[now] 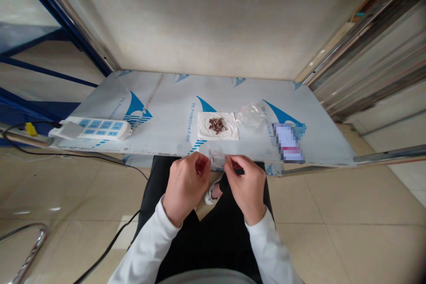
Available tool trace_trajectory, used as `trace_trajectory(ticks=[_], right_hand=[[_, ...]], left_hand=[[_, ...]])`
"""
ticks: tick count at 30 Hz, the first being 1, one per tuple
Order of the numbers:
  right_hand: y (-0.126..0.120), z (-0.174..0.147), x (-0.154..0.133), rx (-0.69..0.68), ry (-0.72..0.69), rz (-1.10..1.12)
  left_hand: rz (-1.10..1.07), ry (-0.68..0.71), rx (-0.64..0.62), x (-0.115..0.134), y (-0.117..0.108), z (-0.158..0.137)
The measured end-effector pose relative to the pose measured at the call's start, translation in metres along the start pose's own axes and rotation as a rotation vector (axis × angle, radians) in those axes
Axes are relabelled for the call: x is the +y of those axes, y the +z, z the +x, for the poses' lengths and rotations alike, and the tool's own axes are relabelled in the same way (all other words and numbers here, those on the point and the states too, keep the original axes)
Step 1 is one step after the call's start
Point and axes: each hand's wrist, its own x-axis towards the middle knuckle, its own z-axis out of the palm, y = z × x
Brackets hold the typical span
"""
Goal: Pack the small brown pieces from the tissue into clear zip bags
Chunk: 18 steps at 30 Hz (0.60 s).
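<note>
A small clear plastic bag [218,159] is between my two hands at the table's front edge. My right hand [246,182] pinches its right side between thumb and fingers. Closed, with the fingers curled, my left hand [189,182] is at the bag's left side; a tiny shiny piece shows by its fingertips, but what it holds is too small to make out. Just beyond, a pile of reddish-brown metal pieces like screws or rivets [217,125] lies on a folded white tissue [203,133]. A larger crumpled clear bag [252,115] lies to the tissue's right.
The table [166,97] is covered in printed protective film. A white power strip [106,128] with a plugged-in black cable lies at the left. To the right is a blurred-out phone [289,143]. A pale panel [213,22] rises behind the table.
</note>
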Motion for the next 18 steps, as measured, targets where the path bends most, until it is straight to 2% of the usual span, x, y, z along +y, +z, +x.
trace_trajectory(ticks=[2, 4, 6, 8, 10, 13, 18], right_hand=[[-0.007, 0.006, 0.002, -0.114, -0.043, 0.173], [-0.011, 0.014, 0.004, -0.289, -0.088, 0.316], [-0.013, 0.024, 0.007, -0.473, -0.123, 0.392], [-0.010, 0.034, 0.012, -0.585, -0.139, 0.439], [-0.006, 0.041, 0.017, -0.601, -0.132, 0.502], [0.003, 0.046, 0.022, -0.566, -0.094, 0.565], [0.012, 0.050, 0.024, -0.510, -0.075, 0.469]], left_hand=[[-0.095, 0.022, -0.068, -0.001, -0.006, 0.004], [-0.180, 0.055, -0.169, -0.001, -0.012, 0.011], [-0.258, 0.086, -0.237, -0.001, -0.016, 0.018], [-0.321, 0.082, -0.268, -0.001, -0.019, 0.025], [-0.329, 0.053, -0.282, -0.001, -0.021, 0.029], [-0.222, 0.048, -0.261, 0.002, -0.025, 0.032], [0.084, 0.049, -0.108, 0.010, -0.031, 0.036]])
